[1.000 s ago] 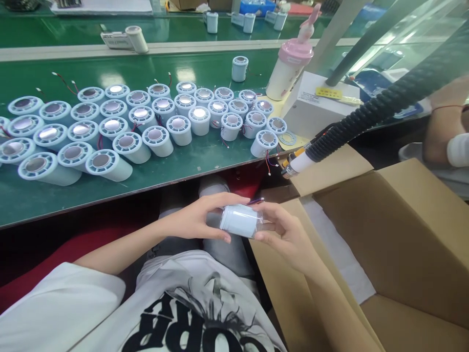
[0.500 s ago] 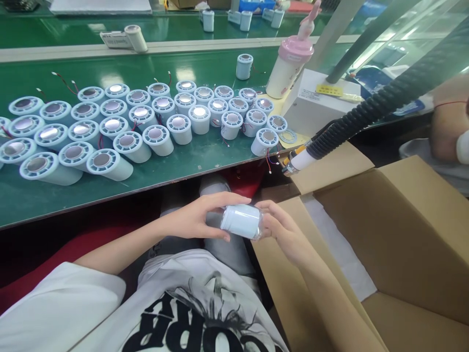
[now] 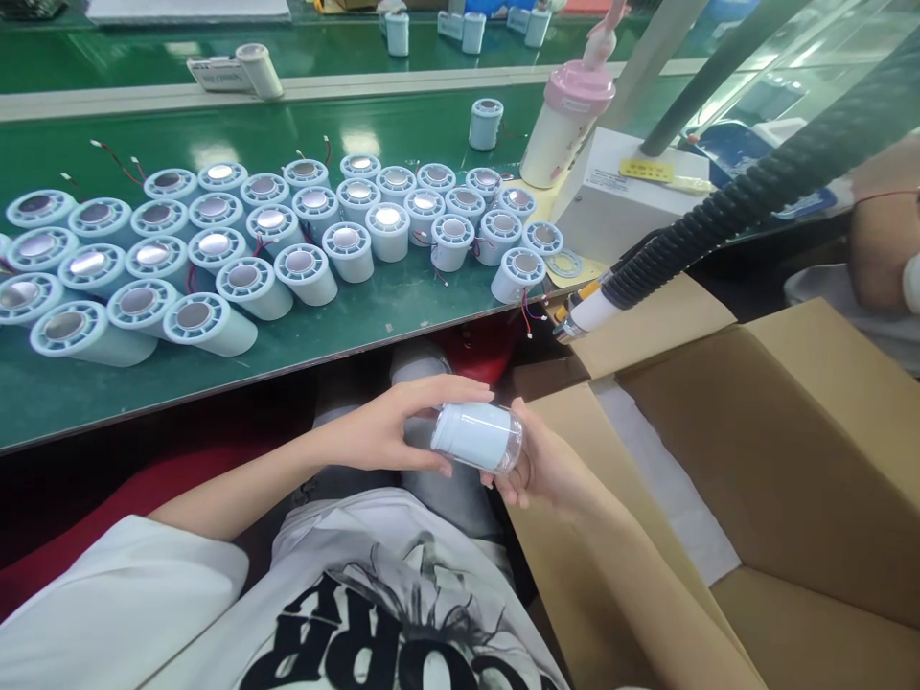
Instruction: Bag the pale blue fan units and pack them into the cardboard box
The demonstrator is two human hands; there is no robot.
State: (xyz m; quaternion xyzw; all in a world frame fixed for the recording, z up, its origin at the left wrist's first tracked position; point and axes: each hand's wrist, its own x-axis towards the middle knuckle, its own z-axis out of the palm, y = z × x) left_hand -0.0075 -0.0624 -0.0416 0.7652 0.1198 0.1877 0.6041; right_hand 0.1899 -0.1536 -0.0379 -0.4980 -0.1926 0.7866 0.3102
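Observation:
Over my lap, below the bench edge, both hands hold one pale blue cylinder (image 3: 471, 436) lying on its side, with a clear plastic sleeve around its right end. My left hand (image 3: 388, 426) pinches the left end between thumb and fingers. My right hand (image 3: 542, 465) cups the sleeved right end from below. Several matching pale blue cylinders (image 3: 287, 235) with metal discs on top and red wires stand in rows on the green bench (image 3: 216, 374).
An open cardboard box (image 3: 754, 460) with white lining stands at my right. A black corrugated hose with a white nozzle (image 3: 596, 307) hangs over its flap. A pink-capped bottle (image 3: 564, 120) and a white device (image 3: 625, 192) sit on the bench. Another person's arm (image 3: 881, 244) is at far right.
My right hand has turned under the cylinder, palm up, and the clear sleeve now covers its right end. The red wire tip above it is no longer seen.

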